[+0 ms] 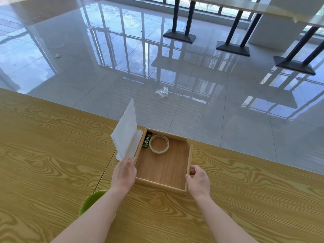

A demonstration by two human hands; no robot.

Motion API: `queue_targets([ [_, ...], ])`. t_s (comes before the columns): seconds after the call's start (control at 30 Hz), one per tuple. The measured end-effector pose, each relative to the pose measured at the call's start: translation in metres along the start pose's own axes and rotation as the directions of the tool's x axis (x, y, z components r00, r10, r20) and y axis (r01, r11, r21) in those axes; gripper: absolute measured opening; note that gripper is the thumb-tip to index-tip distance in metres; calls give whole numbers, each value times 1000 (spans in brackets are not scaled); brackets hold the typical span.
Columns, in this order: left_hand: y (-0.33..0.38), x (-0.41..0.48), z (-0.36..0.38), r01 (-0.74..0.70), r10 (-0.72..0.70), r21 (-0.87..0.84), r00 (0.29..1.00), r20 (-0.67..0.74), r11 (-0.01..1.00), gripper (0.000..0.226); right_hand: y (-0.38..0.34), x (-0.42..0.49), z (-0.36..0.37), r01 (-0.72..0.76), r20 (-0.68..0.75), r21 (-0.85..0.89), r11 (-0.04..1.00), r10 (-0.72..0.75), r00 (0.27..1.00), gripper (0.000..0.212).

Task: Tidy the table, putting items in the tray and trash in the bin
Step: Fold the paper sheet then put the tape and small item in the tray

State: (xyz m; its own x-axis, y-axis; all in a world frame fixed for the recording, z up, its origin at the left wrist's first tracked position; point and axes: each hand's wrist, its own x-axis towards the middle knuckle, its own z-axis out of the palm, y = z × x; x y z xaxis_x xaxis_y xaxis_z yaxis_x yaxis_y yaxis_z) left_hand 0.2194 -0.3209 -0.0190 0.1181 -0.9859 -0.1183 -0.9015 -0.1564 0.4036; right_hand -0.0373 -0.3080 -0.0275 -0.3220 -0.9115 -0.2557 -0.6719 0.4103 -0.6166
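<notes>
A square wooden tray [168, 169] sits on the table near its far edge. Inside, at the far left corner, lie a small black-and-green lighter [147, 140] and a ring of pale tape [159, 143]. My left hand [124, 172] grips the tray's left wall near the front. My right hand [199, 180] holds the front right corner, thumb over the rim. A white upright stand with a flat base [126, 133] is right beside the tray's left side, just beyond my left hand.
A green bowl-like bin [91, 201] sits near the table's front, partly hidden under my left forearm. The wooden table [43, 163] ends just beyond the tray, with glossy tiled floor past it. Crumpled clear plastic [162, 92] lies on the floor.
</notes>
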Motion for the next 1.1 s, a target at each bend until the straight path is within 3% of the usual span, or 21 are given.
queue_targets([
  [0.17,1,0,-1,-2,2,-7,1000,2,1000,24,1,1,-2,-10,17,13,1000,10,1000,40],
  [0.33,7,-7,-4,-16,16,31,1000,7,999,45,1,0,-5,-11,34,35,999,10,999,48],
  [0.67,35,-22,-11,-159,155,207,987,36,965,64,-7,-9,-24,140,19,-102,985,-139,990,41],
  [1.1,80,-62,-20,-314,304,267,949,81,911,70,5,-55,-61,244,12,-150,958,-245,970,51],
])
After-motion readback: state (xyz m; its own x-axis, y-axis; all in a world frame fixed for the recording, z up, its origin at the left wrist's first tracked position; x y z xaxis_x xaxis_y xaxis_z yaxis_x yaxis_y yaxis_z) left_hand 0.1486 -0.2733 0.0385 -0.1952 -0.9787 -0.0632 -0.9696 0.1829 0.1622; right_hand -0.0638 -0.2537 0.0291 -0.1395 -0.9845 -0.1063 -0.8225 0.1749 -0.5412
